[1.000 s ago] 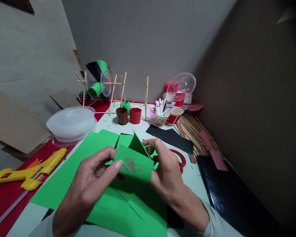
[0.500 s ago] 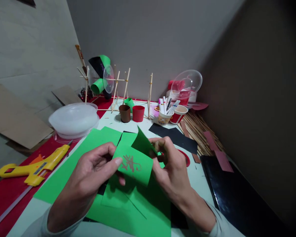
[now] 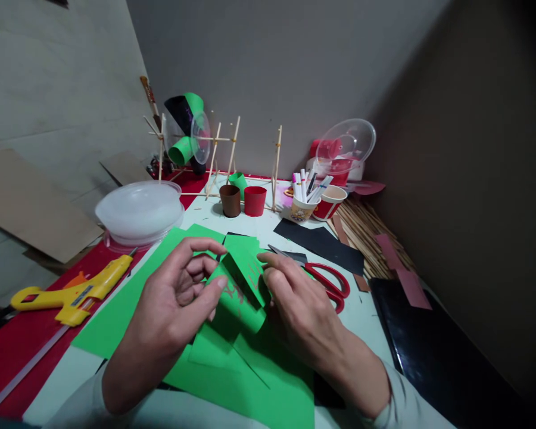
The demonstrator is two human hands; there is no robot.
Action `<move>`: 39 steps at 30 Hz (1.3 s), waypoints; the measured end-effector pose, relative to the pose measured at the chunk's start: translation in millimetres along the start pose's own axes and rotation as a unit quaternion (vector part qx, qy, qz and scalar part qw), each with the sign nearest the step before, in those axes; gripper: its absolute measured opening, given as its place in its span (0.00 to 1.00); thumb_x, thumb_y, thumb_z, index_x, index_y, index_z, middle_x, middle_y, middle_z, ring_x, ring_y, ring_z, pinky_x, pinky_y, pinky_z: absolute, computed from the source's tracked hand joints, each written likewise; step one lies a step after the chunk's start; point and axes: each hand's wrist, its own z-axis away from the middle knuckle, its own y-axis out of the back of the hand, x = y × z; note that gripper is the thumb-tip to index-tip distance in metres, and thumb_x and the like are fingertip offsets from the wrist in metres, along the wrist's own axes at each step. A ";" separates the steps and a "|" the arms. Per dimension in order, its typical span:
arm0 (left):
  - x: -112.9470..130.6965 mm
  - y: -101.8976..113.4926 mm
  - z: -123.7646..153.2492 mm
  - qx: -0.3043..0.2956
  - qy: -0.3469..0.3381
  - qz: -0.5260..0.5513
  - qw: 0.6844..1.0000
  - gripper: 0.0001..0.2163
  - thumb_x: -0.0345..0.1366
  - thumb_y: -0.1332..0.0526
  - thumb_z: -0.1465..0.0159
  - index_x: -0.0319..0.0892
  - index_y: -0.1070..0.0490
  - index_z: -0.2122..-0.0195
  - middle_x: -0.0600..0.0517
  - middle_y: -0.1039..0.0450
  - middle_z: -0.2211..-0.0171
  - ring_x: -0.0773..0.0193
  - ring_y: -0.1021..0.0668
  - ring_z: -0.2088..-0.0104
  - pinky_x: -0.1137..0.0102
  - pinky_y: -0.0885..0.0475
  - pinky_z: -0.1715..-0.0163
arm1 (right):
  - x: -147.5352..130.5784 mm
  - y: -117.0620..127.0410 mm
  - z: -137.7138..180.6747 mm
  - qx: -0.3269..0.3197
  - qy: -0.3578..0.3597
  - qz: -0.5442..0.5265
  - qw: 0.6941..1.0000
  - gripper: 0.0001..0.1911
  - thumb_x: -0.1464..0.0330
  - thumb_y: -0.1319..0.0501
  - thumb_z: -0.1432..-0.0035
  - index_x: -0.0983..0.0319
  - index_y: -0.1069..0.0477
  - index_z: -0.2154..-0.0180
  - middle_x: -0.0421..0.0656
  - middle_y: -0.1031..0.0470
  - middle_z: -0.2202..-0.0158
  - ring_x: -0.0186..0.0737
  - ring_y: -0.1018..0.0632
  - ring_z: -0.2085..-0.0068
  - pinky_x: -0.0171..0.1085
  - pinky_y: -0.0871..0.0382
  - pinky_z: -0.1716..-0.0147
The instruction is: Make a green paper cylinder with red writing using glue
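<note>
Between my hands is a green paper piece [image 3: 243, 310] with brown marker writing on it, bent over into a curve. My left hand [image 3: 174, 304] grips its left edge, thumb on the front face and fingers on the far side. My right hand [image 3: 301, 304] pinches the paper at its right edge; some of those fingertips are hidden behind it. Beneath lie larger green sheets [image 3: 272, 381]. Red-handled scissors [image 3: 328, 277] rest just beyond my right hand, their blades pointing left.
A yellow glue gun [image 3: 78, 292] lies at left by stacked clear plastic lids [image 3: 138, 211]. Brown [image 3: 230, 201] and red paper cups [image 3: 255, 201] stand before a stick frame [image 3: 277, 167]. Markers [image 3: 308, 187] fill a cup. Black paper [image 3: 319, 244] and wooden sticks [image 3: 370, 235] lie right.
The green paper has been folded over into a tighter curve, its raised flap brought down toward the left. My right hand has turned over, palm down, uncovering the scissors.
</note>
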 end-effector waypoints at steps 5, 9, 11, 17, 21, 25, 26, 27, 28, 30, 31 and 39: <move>4.1 1.5 0.9 0.000 -0.015 -0.023 1.000 0.18 0.40 0.33 0.38 0.55 0.24 0.46 0.56 0.33 0.70 0.70 0.30 0.78 0.77 0.32 0.81 | -0.9 0.8 -2.3 -0.002 0.025 0.005 1.000 0.13 0.79 0.55 0.29 0.64 0.34 0.61 0.59 0.22 0.53 0.50 0.19 0.57 0.43 0.20 0.61; 1.5 5.9 2.7 -0.011 -0.006 -0.071 0.997 0.10 0.44 0.35 0.36 0.52 0.20 0.55 0.56 0.34 0.77 0.69 0.32 0.80 0.77 0.38 0.84 | -1.5 1.7 -1.7 -0.003 0.032 0.001 0.999 0.14 0.79 0.56 0.29 0.65 0.34 0.61 0.59 0.22 0.54 0.49 0.19 0.57 0.42 0.20 0.62; 2.2 5.8 4.1 -0.007 0.003 -0.069 0.998 0.09 0.45 0.36 0.35 0.52 0.20 0.58 0.56 0.33 0.77 0.69 0.31 0.79 0.76 0.37 0.82 | -2.3 1.0 -0.7 -0.003 0.036 -0.003 0.999 0.14 0.79 0.55 0.29 0.65 0.34 0.61 0.59 0.22 0.54 0.49 0.20 0.57 0.41 0.20 0.62; 11.2 -1.0 1.0 0.021 -0.060 -0.130 0.989 0.06 0.41 0.35 0.38 0.47 0.21 0.67 0.54 0.25 0.71 0.65 0.26 0.73 0.74 0.32 0.76 | -0.5 3.7 -1.2 -0.045 0.025 -0.059 0.997 0.10 0.80 0.48 0.39 0.65 0.35 0.58 0.60 0.24 0.50 0.55 0.22 0.52 0.48 0.22 0.58; 9.0 -0.5 -3.5 0.022 -0.092 -0.153 0.984 0.07 0.38 0.35 0.37 0.48 0.23 0.58 0.55 0.24 0.64 0.64 0.23 0.64 0.74 0.29 0.66 | 10.4 19.2 -5.6 -0.131 -0.022 -0.151 0.980 0.22 0.77 0.44 0.49 0.66 0.36 0.51 0.60 0.29 0.41 0.58 0.27 0.44 0.55 0.28 0.47; 1.3 -1.2 -3.3 -0.011 -0.125 -0.204 0.971 0.11 0.37 0.36 0.34 0.51 0.27 0.51 0.57 0.23 0.62 0.64 0.21 0.63 0.71 0.29 0.60 | 18.5 31.6 -6.9 -0.080 -0.095 -0.242 0.962 0.21 0.78 0.44 0.44 0.62 0.36 0.48 0.54 0.32 0.37 0.48 0.29 0.39 0.48 0.32 0.41; -0.1 -2.4 -2.6 -0.016 -0.150 -0.227 0.962 0.09 0.36 0.36 0.34 0.51 0.26 0.53 0.56 0.22 0.62 0.64 0.21 0.63 0.71 0.30 0.60 | 18.2 32.5 -6.9 -0.064 -0.104 -0.258 0.958 0.18 0.77 0.42 0.40 0.61 0.35 0.48 0.52 0.31 0.38 0.46 0.28 0.40 0.47 0.32 0.41; -1.2 -3.9 -1.8 -0.018 -0.182 -0.247 0.952 0.06 0.35 0.36 0.34 0.50 0.26 0.56 0.56 0.21 0.62 0.64 0.21 0.63 0.70 0.30 0.60 | 16.9 32.6 -6.8 -0.052 -0.106 -0.268 0.956 0.17 0.74 0.40 0.38 0.60 0.34 0.48 0.51 0.30 0.38 0.46 0.28 0.40 0.46 0.32 0.41; -1.7 -5.6 -1.0 -0.024 -0.218 -0.262 0.940 0.04 0.34 0.36 0.34 0.49 0.25 0.59 0.56 0.21 0.64 0.63 0.21 0.63 0.70 0.30 0.60 | 14.9 31.9 -6.7 -0.047 -0.103 -0.270 0.956 0.15 0.72 0.38 0.36 0.60 0.33 0.48 0.51 0.30 0.38 0.46 0.28 0.39 0.46 0.33 0.40; -1.8 -9.0 0.4 -0.038 -0.282 -0.277 0.918 0.04 0.30 0.36 0.34 0.48 0.24 0.61 0.54 0.21 0.66 0.62 0.21 0.64 0.70 0.29 0.62 | 9.9 28.9 -6.3 -0.043 -0.090 -0.255 0.962 0.13 0.69 0.36 0.35 0.60 0.30 0.50 0.52 0.30 0.39 0.46 0.29 0.38 0.47 0.34 0.40; -1.5 -10.5 1.0 -0.045 -0.306 -0.279 0.909 0.05 0.29 0.36 0.34 0.47 0.23 0.61 0.53 0.21 0.67 0.62 0.22 0.64 0.70 0.29 0.63 | 7.6 27.0 -5.9 -0.042 -0.081 -0.242 0.966 0.11 0.68 0.36 0.34 0.60 0.29 0.51 0.53 0.29 0.39 0.47 0.30 0.38 0.48 0.34 0.40; -4.5 -14.1 -1.0 -0.119 -0.325 -0.315 0.884 0.08 0.26 0.40 0.33 0.43 0.21 0.64 0.48 0.20 0.70 0.56 0.23 0.64 0.64 0.28 0.63 | 6.1 12.5 -0.6 -0.069 -0.020 -0.180 0.981 0.05 0.73 0.43 0.31 0.62 0.29 0.61 0.55 0.26 0.42 0.49 0.28 0.45 0.50 0.27 0.46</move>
